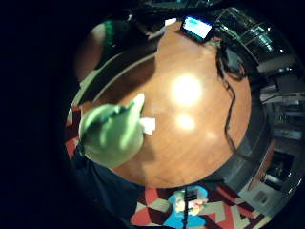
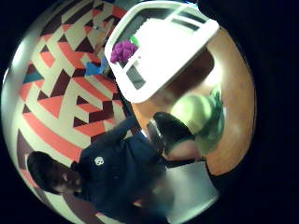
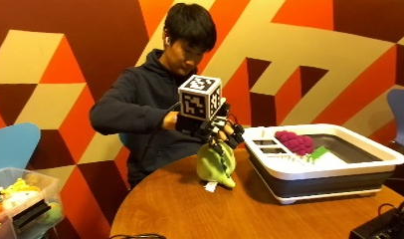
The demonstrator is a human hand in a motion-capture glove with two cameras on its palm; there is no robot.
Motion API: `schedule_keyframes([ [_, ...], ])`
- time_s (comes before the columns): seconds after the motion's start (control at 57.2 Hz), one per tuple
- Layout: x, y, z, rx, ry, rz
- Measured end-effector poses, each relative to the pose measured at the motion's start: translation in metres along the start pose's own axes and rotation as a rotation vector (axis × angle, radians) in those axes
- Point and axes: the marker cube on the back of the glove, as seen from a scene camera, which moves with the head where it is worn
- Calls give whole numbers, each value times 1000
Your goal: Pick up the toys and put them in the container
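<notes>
1. A clear bin (image 3: 20, 199) of toys is sitting at the lower left of the outside view.
2. At centre, the gloved right hand (image 3: 212, 130) is pinching the top of a green plush toy (image 3: 215, 167), which is hanging just above the round wooden table (image 3: 208, 214).
3. Right of it, the white container (image 3: 321, 164) is holding purple grapes (image 3: 293, 142); the thumb-side view is showing them too.
4. Only the little-finger view is showing a lit screen (image 1: 197, 27) across the table.
</notes>
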Motion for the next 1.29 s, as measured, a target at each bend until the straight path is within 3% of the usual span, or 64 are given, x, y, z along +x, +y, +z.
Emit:
schedule_keyframes([
  [0.262, -1, 7, 88, -166, 97, 12],
  [0.595, 9, -11, 96, 44, 14, -59],
  [0.857, 5, 3, 32, 41, 115, -73],
  [1.119, -41, 0, -87, 409, -62, -152],
  [1.294, -71, -34, -113, 587, -204, -192],
])
